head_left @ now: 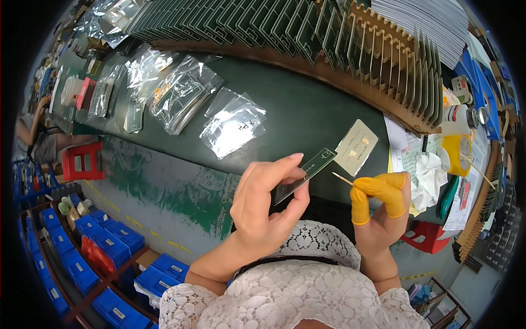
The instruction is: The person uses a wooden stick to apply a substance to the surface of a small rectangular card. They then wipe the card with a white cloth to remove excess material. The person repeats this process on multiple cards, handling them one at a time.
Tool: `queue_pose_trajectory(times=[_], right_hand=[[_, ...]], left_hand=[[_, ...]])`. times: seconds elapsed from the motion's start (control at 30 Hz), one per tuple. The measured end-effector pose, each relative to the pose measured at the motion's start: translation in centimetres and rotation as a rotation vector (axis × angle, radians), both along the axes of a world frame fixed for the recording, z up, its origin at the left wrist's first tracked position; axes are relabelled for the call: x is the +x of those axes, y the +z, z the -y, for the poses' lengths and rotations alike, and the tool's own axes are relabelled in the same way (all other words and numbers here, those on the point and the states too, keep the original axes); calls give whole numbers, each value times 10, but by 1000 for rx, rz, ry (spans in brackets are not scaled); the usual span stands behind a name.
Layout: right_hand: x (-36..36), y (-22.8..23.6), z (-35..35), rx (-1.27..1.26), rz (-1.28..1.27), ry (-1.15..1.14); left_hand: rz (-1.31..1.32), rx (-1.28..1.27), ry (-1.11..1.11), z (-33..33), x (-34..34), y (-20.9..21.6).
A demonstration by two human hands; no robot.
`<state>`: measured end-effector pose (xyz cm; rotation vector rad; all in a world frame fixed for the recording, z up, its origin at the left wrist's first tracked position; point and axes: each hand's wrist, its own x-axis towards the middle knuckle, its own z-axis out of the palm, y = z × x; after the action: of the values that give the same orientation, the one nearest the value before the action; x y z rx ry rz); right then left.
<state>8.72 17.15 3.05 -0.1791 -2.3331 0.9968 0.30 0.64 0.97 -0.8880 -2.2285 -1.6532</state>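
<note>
My left hand [268,200] grips a thin dark green panel [313,168] by its long edges, tilted above the near edge of the table. To its right, my right hand [382,205] wears yellow finger cots and pinches a thin wooden stick [343,179], its pointed end toward the panel. The tip and the panel look a little apart. Just beyond them lies a cream-coloured card [357,147] bearing several small pale bits, flat on the green tabletop [285,104].
A long slotted cardboard rack [339,71] full of upright green panels spans the back. Clear plastic bags [233,123] lie left of centre. At right are a yellow tape roll [457,155], a bottle [457,119], crumpled white tissue [427,181] and papers. Red stools [83,160] and blue bins [112,238] stand below.
</note>
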Motion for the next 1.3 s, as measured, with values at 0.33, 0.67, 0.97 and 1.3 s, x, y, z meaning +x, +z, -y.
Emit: queue_pose_trajectory(times=[0.33, 0.67, 0.97, 1.3], right_hand=[[2, 0, -8, 12, -16, -45], [14, -19, -41, 91, 32, -216], [12, -35, -48, 353, 157, -107], [10, -38, -48, 360, 207, -96]], left_hand=[[184, 71, 16, 0, 0, 0], [1037, 372, 1, 10, -19, 25], [989, 287, -29, 12, -17, 19], [137, 54, 56, 5, -3, 1]])
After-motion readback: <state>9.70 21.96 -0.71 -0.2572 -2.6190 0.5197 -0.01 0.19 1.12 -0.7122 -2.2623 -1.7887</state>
